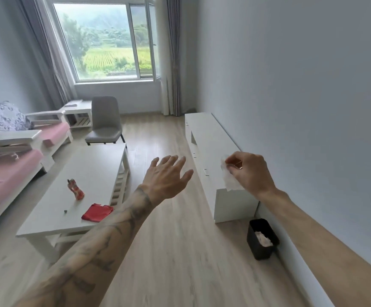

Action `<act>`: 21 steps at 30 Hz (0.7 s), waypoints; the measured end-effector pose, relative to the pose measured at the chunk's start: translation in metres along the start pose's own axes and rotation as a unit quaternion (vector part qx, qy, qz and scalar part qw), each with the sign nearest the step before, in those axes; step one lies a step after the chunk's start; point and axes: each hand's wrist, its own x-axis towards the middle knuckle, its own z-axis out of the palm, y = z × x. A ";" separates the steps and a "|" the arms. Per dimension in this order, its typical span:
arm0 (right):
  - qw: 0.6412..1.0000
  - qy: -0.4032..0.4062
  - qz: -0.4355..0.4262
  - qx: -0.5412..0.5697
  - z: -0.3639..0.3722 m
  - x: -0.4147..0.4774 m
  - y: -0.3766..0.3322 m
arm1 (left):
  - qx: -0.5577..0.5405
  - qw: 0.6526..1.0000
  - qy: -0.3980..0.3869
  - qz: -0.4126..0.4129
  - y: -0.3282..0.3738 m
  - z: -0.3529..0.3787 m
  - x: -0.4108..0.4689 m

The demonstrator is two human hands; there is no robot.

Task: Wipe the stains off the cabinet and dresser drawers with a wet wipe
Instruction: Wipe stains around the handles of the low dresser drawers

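Observation:
A long, low white cabinet [209, 138] runs along the right wall, with small handles on its front. My right hand [247, 170] hovers over its near end and pinches a white wet wipe [230, 181] that hangs down from my fingers. My left hand [165, 177] is stretched out in mid-air to the left of the cabinet, fingers spread and holding nothing. No stains can be made out on the cabinet from here.
A black bin [261, 239] with crumpled wipes stands on the floor by the cabinet's near end. A white coffee table [87, 173] at left carries a red cloth [97, 212] and a small figurine [76, 189]. Behind are a grey chair [105, 122], pink sofas [5, 180] and a window.

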 end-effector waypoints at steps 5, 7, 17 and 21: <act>1.000 0.003 0.028 -0.014 0.074 0.113 0.005 | -0.006 1.000 -0.021 0.013 -0.084 0.015 0.111; 0.999 0.004 0.042 -0.015 0.098 0.156 0.010 | -0.007 0.999 -0.030 0.018 -0.111 0.019 0.156; 0.997 0.016 0.081 -0.014 0.245 0.386 0.079 | 0.005 0.997 -0.042 0.067 -0.215 0.066 0.419; 0.994 0.011 0.108 -0.016 0.291 0.471 0.113 | 0.007 0.995 -0.060 0.084 -0.245 0.083 0.525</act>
